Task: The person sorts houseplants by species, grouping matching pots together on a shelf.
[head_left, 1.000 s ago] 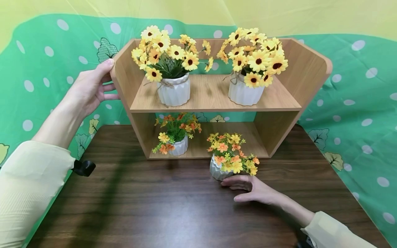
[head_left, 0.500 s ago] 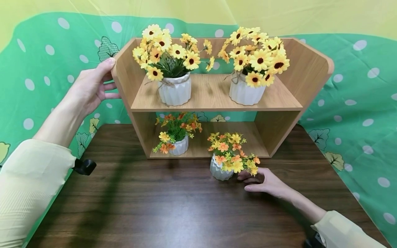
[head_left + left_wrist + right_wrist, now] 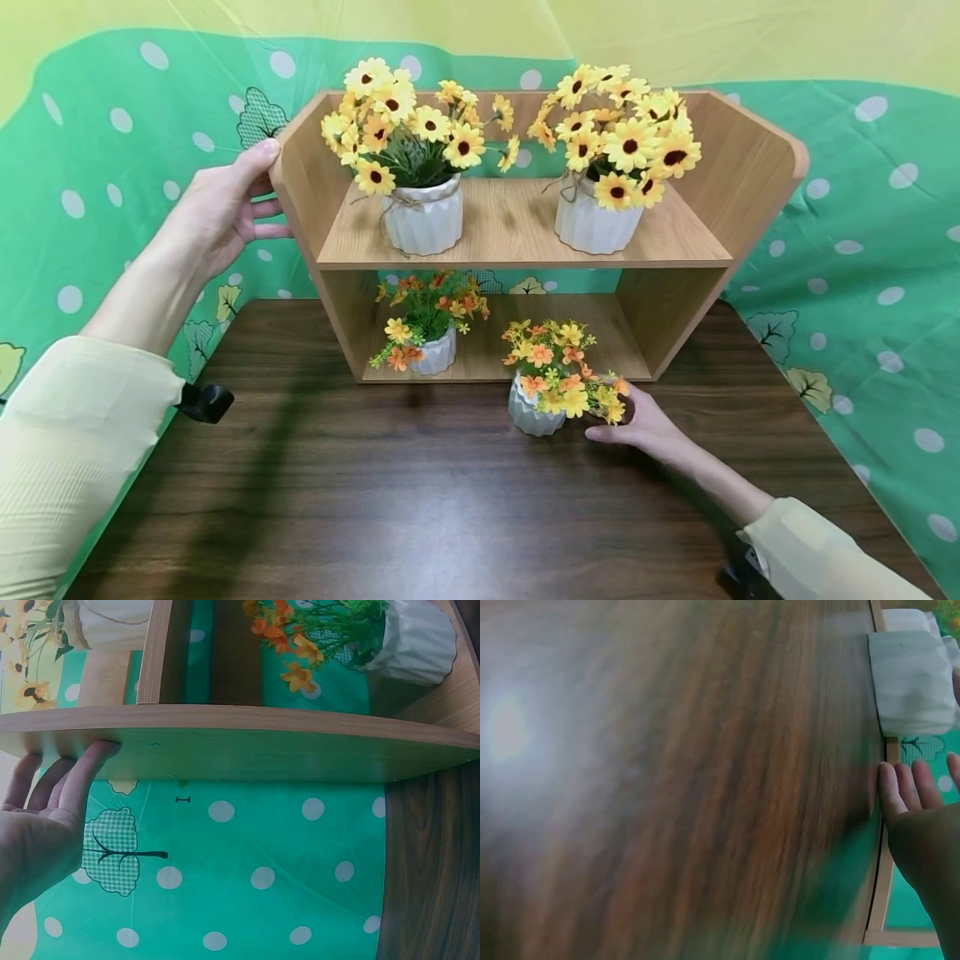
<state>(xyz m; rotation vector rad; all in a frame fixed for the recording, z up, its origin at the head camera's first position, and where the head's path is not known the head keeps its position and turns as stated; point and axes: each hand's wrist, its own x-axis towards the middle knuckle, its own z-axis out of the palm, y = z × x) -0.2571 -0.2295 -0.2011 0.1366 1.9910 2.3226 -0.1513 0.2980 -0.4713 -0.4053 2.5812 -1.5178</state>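
My left hand touches the left side panel of a two-tier wooden shelf; in the left wrist view its straight fingers rest against the panel's outer face. My right hand is just right of a small white flowerpot with orange and yellow flowers, which stands on the table before the lower tier. The flowers partly cover those fingers. In the right wrist view, extended fingers are apart from the pot.
A similar small pot stands on the lower tier's left. Two larger white pots of yellow daisies stand on the upper tier. Behind the dark wooden table hangs a green and yellow cloth.
My right hand has moved away from the small pot's front to its right side, then farther back beneath the flowers. The left hand stays on the shelf, and the pots have not moved.
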